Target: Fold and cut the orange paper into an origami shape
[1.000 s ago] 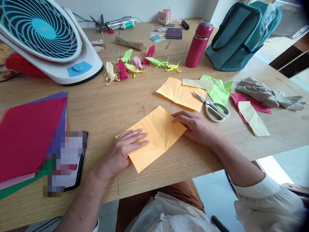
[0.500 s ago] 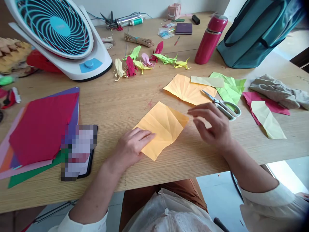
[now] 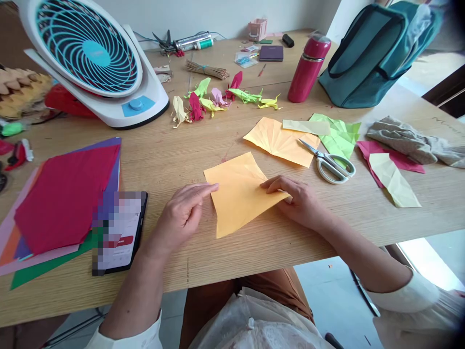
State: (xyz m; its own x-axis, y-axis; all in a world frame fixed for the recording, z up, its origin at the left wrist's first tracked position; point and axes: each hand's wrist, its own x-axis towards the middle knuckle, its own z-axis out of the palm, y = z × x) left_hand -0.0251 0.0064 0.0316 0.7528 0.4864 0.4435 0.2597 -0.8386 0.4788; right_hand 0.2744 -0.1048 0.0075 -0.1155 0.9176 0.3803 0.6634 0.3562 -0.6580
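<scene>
An orange square of origami paper (image 3: 240,198) lies on the table in front of me, with faint creases. My right hand (image 3: 296,198) pinches its right corner, thumb beneath and fingers on top, so that side lifts slightly. At the left edge of the sheet is my left hand (image 3: 183,208), fingers stretched out, the index fingertip at the paper's edge. Behind the sheet a second, creased orange paper (image 3: 278,143) is partly covered by a pale yellow strip (image 3: 305,127). Scissors (image 3: 332,167) with white-green handles rest beside it, blades slightly apart.
Coloured paper sheets (image 3: 65,198) and a phone (image 3: 123,232) lie at left, below a fan (image 3: 145,104). Several folded paper figures (image 3: 218,99) stand further back. A red flask (image 3: 308,70), a teal bag (image 3: 359,72) and a grey cloth (image 3: 403,138) are at right.
My right hand has come down and left onto the orange paper and grips its corner. The sheet has turned and looks smoother. My left hand has shifted from on top of it to its left edge.
</scene>
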